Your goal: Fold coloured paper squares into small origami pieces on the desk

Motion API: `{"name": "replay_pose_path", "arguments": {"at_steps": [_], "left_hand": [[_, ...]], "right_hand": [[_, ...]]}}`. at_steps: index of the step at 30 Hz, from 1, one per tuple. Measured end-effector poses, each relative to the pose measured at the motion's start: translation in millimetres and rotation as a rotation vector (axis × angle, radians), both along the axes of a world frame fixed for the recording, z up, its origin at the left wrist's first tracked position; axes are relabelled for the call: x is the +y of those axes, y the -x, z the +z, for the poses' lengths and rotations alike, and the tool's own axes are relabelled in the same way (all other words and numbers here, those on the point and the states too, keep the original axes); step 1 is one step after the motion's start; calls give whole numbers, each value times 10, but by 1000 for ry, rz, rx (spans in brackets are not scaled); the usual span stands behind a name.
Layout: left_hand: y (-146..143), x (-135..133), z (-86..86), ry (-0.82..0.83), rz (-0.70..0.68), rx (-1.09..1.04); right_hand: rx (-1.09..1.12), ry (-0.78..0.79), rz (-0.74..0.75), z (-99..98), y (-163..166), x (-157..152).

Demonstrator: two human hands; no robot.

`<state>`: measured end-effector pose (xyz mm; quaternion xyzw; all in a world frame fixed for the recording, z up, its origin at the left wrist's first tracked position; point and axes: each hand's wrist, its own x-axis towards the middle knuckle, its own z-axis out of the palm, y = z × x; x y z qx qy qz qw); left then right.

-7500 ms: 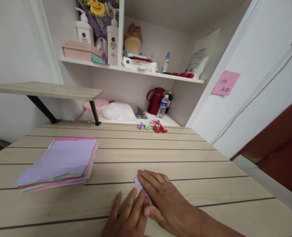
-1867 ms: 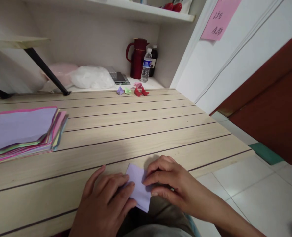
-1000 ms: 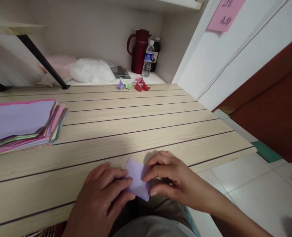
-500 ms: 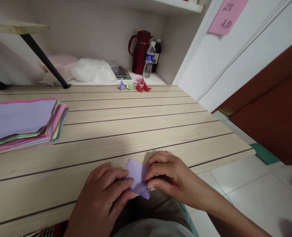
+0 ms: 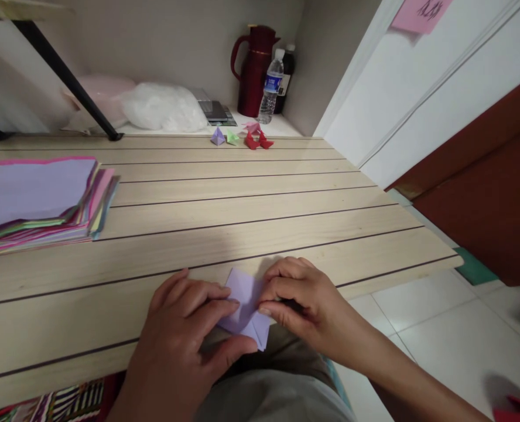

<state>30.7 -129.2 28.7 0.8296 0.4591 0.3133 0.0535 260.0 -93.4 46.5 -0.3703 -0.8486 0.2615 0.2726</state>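
A small folded piece of lilac paper [image 5: 245,305] sits at the near edge of the wooden table [image 5: 242,234], partly over the edge. My left hand [image 5: 185,340] grips its left side, with fingers on top and the thumb underneath. My right hand [image 5: 299,299] pinches its right side with curled fingers. Both hands are closed on the paper.
A stack of coloured paper sheets [image 5: 36,202] lies at the left. Several small folded paper shapes [image 5: 242,138] sit at the table's far edge. Behind them stand a dark red jug [image 5: 253,69] and a water bottle [image 5: 272,85]. A white plastic bag [image 5: 163,108] lies further left.
The view has tilted slightly down. My right fingers have folded the lilac paper's right part inward, and my left thumb has come under its lower edge.
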Motion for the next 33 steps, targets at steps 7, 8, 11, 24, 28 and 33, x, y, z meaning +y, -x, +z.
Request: {"name": "replay_pose_path", "arguments": {"at_steps": [7,8,11,24,28,33], "left_hand": [[-157,31,2,-34,125,-21],[-163,31,0,-39,135,-12],[-148,26,15,-53,124,22],[-138,-73,-101,-62,284,29],[-158,-115,-118,-100,345,108],[-107,-157,-119,-169,328,188]], "right_hand": [[-24,31,-18,43,0,-37],[-40,25,-7,45,-6,-39],[-97,-39,-19,37,5,-31],[-89,-17,-61,25,180,102],[-105,-5,-120,-6,210,80],[-127,-63,-164,-38,236,69]]}}
